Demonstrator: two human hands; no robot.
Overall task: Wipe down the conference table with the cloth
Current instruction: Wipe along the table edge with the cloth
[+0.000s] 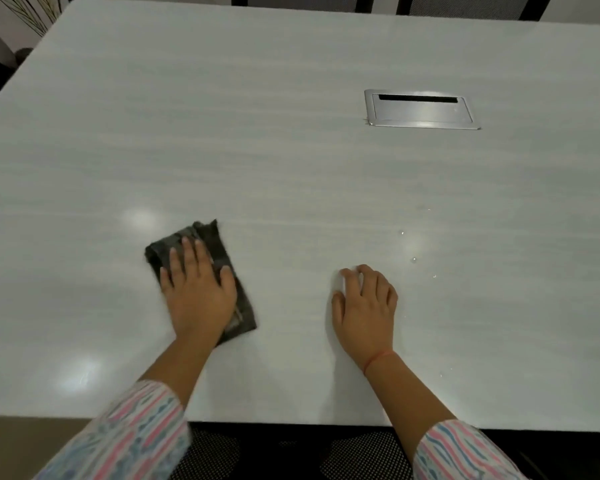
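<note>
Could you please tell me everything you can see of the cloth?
The cloth is dark grey, soft-looking fabric, apparently folded into a rough oblong that lies flat on the white table, near its front edge, left of centre and angled slightly. The left hand presses on it with fingers straight, covering its middle. Its edges look blurred.

L sleeve [132,434]: pink/blue/white stripes | R sleeve [465,452]: same print | R wrist: thin red thread [378,358]
</note>
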